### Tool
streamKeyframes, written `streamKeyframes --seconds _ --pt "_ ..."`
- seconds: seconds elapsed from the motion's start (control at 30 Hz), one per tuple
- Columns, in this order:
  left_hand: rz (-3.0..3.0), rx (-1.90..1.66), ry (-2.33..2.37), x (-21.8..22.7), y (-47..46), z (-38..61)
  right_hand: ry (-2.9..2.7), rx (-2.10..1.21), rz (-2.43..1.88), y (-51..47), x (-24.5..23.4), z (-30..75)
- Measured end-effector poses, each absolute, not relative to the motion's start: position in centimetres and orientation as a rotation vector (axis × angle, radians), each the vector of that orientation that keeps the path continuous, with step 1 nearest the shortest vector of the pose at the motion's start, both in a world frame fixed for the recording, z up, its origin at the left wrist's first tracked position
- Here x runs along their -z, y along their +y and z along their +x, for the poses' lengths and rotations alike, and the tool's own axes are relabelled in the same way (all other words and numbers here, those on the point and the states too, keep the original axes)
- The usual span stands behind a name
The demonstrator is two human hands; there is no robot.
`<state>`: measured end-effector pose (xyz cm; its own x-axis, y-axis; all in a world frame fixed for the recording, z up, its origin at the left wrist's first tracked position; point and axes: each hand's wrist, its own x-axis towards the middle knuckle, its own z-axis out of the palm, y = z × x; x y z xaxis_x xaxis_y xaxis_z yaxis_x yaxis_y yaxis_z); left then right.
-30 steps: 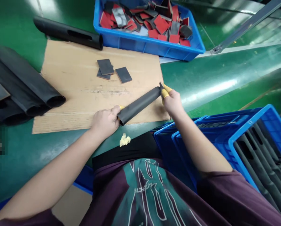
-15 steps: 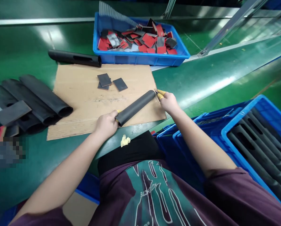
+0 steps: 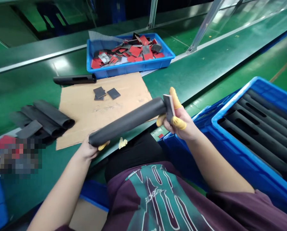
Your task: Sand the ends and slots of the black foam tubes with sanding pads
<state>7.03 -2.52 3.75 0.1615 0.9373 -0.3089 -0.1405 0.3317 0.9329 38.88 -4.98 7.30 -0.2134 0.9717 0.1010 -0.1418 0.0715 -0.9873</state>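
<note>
A dark grey foam tube (image 3: 127,122) is held up off the table, level, between both my hands. My left hand (image 3: 88,150) grips its near end from below, mostly hidden under the tube, with a yellow finger cot showing. My right hand (image 3: 179,121), with yellow finger cots on several fingers, is closed at the tube's far end and pinches a small flat grey pad (image 3: 169,107) against that end.
A cardboard sheet (image 3: 86,112) lies on the green table with three grey pads (image 3: 106,93) on it. A blue bin (image 3: 129,68) of red and grey pads stands behind. More tubes lie at the left (image 3: 49,117) and in the blue crate (image 3: 256,118) at right.
Both hands have lifted the tube off the cardboard toward me. My right hand now shows a flat pad held at the tube's end. The camera has tilted up.
</note>
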Motion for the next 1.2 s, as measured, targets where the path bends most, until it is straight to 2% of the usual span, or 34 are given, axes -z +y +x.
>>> streamKeyframes --seconds 0.17,0.37,0.5,0.67,0.8,0.93,1.2 --pt "0.823 -0.954 1.165 -3.5 -5.0 7.0 -1.537 -1.212 -0.971 -5.6 -8.1 39.1" --pt "1.006 -0.951 1.133 -2.5 -6.3 6.8 -1.805 -1.084 -0.989 -5.2 -8.6 40.5" --pt "1.121 -0.935 1.186 -3.6 -6.7 7.4 -1.853 -0.973 -0.932 -5.3 -9.0 40.6" --pt "1.245 -0.855 1.188 -5.0 -7.3 9.3 -1.670 -0.653 -0.942 -4.7 -7.7 40.0" --pt "1.352 -0.784 1.192 -4.8 -7.8 10.6 -1.370 -0.748 -0.956 -4.4 -6.3 39.4" --pt "1.573 -0.830 1.241 -5.3 -8.5 11.3 -1.265 -0.778 -1.004 -4.6 -6.9 39.3" --pt "2.467 -0.742 1.260 -6.7 -8.6 9.7 -1.129 -1.007 -1.269 -3.1 -7.1 39.7"
